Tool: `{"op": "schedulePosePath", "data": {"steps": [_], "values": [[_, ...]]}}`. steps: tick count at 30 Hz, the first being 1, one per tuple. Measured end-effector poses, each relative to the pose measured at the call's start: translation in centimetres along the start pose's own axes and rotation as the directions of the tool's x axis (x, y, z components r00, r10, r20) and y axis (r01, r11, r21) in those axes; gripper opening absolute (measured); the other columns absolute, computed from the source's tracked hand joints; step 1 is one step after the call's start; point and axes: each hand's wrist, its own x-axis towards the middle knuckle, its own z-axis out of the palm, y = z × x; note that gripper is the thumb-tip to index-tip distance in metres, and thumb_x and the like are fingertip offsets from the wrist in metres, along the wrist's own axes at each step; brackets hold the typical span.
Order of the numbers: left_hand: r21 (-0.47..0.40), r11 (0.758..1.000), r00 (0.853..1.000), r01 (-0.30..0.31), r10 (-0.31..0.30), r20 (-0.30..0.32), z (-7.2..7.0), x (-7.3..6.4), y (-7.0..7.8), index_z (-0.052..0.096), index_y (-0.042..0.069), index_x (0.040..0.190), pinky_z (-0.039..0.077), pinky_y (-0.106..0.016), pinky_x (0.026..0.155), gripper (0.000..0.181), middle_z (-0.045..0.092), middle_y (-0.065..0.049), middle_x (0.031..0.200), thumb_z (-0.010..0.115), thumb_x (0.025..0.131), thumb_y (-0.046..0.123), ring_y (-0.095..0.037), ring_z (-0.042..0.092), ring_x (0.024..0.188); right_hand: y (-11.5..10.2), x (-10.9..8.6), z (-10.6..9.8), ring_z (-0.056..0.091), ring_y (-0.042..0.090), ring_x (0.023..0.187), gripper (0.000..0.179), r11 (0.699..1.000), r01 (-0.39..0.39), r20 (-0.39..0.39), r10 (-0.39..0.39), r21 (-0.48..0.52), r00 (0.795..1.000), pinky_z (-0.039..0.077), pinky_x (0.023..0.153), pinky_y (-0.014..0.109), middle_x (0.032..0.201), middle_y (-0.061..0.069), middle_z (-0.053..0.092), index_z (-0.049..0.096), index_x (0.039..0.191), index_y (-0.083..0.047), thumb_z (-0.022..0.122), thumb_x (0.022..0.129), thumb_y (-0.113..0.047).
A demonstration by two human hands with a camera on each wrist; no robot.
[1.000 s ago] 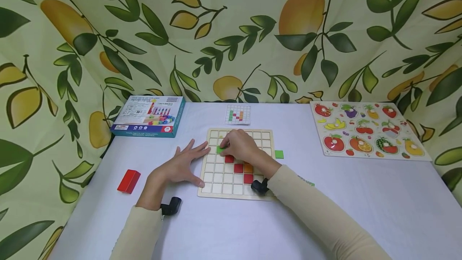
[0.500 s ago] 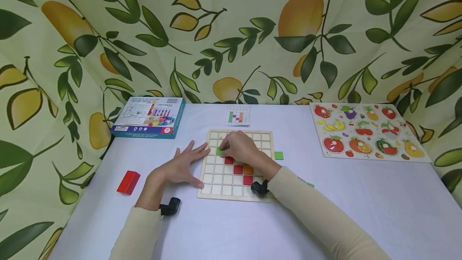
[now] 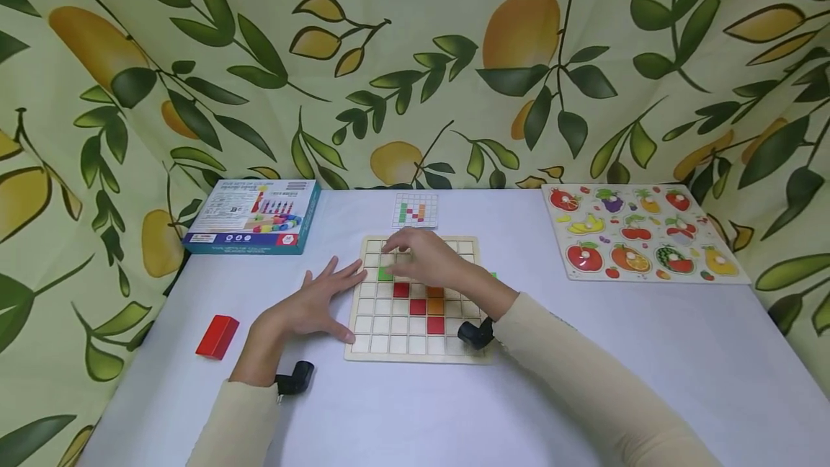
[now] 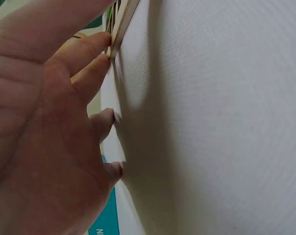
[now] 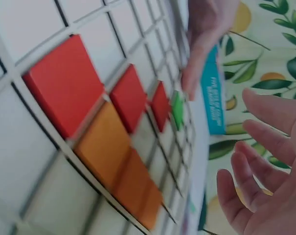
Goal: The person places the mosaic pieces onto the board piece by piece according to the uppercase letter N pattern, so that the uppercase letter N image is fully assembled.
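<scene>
A wooden grid board (image 3: 415,361) lies flat with square tiles in its cells. Three red tiles (image 3: 418,307) step diagonally down to the right, with orange tiles (image 5: 104,139) beside them. One green tile (image 3: 385,274) sits in a cell at the upper left end of that diagonal. Just above it hovers my right hand (image 3: 424,258), thumb and fingers apart; the right wrist view shows these fingers (image 5: 258,147) loosely bent around nothing. My left hand (image 3: 311,305) is spread at the board's left edge, fingertips and thumb against the rim.
Behind the board lies a small printed grid card (image 3: 415,211). A boxed toy set (image 3: 253,218) stands at back left, a red block (image 3: 217,337) at front left. A fruit puzzle board (image 3: 651,242) lies at right. Another green tile (image 3: 494,275) peeks out past the right wrist.
My right hand has let go of the green tile, its fingers opening and lifting off the board. The left hand stays at the board's edge. The head view has shifted slightly.
</scene>
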Motion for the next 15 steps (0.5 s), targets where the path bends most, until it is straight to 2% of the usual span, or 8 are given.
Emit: {"op": "schedulePosePath", "data": {"steps": [2, 7, 15], "values": [[0.001, 1.000, 1.000, 0.002, -0.002, -0.003, 0.0, -0.1, 0.0, 0.038, 0.023, 0.159, -0.010, -0.074, 0.122, 0.110, 0.020, -0.001, 0.173, 0.094, 0.066, 0.040, -0.041, -0.005, 0.161, -0.1, -0.4, -0.8, 0.064, 0.026, 0.120, 0.039, 1.000, 0.018, -0.020, -0.018, 0.008, 1.000, 0.056, 0.101, 0.041, 0.133, 0.005, 0.068, 0.069, 0.129, -0.009, 0.075, 0.094, -0.025], [-0.017, 1.000, 1.000, -0.005, 0.005, 0.003, -0.1, -0.1, 0.1, 0.037, 0.022, 0.159, -0.011, -0.073, 0.122, 0.110, 0.019, -0.003, 0.174, 0.094, 0.066, 0.040, -0.042, -0.006, 0.161, -0.1, -2.0, -3.0, 0.060, 0.028, 0.128, 0.041, 0.998, 0.007, -0.031, -0.005, 0.059, 1.000, 0.058, 0.101, 0.047, 0.138, 0.005, 0.065, 0.067, 0.133, -0.011, 0.073, 0.095, -0.026], [-0.017, 1.000, 1.000, -0.013, 0.013, -0.005, 0.1, -0.2, 0.2, 0.037, 0.022, 0.159, -0.010, -0.074, 0.122, 0.111, 0.019, -0.003, 0.173, 0.094, 0.066, 0.039, -0.043, -0.005, 0.161, 0.1, -4.5, -6.4, 0.055, 0.026, 0.138, 0.047, 0.999, 0.041, -0.051, -0.042, -0.014, 0.998, 0.056, 0.105, 0.046, 0.143, 0.005, 0.063, 0.065, 0.136, -0.014, 0.077, 0.092, -0.026]]}}
